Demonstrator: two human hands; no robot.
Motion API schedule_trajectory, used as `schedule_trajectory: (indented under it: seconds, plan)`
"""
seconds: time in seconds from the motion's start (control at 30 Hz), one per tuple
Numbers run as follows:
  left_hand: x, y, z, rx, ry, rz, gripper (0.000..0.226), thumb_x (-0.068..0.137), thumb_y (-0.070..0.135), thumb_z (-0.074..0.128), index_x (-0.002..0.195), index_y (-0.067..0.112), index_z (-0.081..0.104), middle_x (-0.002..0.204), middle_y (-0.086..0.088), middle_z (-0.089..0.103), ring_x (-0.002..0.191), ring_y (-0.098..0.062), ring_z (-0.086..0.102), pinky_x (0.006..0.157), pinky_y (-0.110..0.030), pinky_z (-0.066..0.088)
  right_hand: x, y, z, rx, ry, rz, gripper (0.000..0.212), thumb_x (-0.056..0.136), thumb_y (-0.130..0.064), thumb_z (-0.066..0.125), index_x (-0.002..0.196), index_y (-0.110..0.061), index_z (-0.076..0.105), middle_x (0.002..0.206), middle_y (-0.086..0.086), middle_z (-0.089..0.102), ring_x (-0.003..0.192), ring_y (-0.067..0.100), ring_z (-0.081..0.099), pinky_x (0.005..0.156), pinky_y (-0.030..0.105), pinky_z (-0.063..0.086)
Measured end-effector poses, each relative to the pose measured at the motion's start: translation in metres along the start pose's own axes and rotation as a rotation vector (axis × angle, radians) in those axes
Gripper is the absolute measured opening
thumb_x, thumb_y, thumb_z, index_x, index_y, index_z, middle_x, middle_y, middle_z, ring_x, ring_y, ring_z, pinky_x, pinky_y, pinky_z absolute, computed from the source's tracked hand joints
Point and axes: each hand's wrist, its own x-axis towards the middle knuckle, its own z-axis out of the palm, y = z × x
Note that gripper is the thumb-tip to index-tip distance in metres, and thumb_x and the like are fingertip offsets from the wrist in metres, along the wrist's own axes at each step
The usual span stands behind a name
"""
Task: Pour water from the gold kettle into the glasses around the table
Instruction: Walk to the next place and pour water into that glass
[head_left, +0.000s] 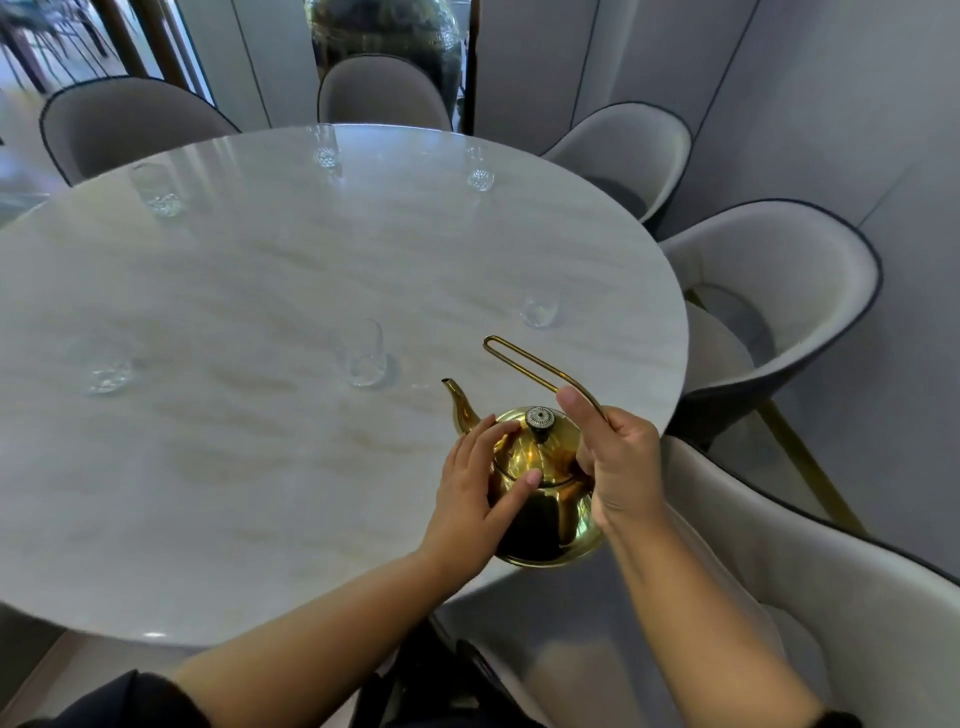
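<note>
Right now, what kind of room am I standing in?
Most likely a dining room: a large round marble table, upholstered chairs set around it, drinking glasses spaced across its top, and a gold kettle at the near edge.

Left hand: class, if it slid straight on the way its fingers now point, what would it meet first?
Probably the dark knob on the lid of the gold kettle: the left hand rests on the kettle, fingers aimed up and right at it. Depth is hard to judge.
</note>
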Motion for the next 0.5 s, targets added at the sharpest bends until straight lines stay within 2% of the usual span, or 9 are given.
schedule_trajectory:
  seconds: [0.27,0.5]
  plan:
    - [0.063,-0.033,-0.045,-0.049,0.020,-0.063,0.052,0.083,0.061,0.048,0.132,0.052,0.033,0.149,0.016,0.028,0.138,-0.007,0.025,0.113,-0.040,0.031,0.071,0.011,0.059,-0.071,-0.079,0.004,0.061,0.082,-0.015,0.071,0.031,-0.022,0.038,0.031,-0.012,0.031,0.030,0.003,0.030,0.040,0.012,0.033]
    - [0.097,-0.051,-0.072,-0.174,0.023,-0.105,0.047,0.086,0.052,0.053,0.130,0.054,0.035,0.150,0.013,0.027,0.136,0.000,0.028,0.111,-0.027,0.033,0.113,0.022,0.101,-0.176,-0.153,0.012,0.057,0.076,-0.027,0.076,0.037,-0.023,0.036,0.035,-0.012,0.030,0.033,0.005,0.027,0.041,0.017,0.032]
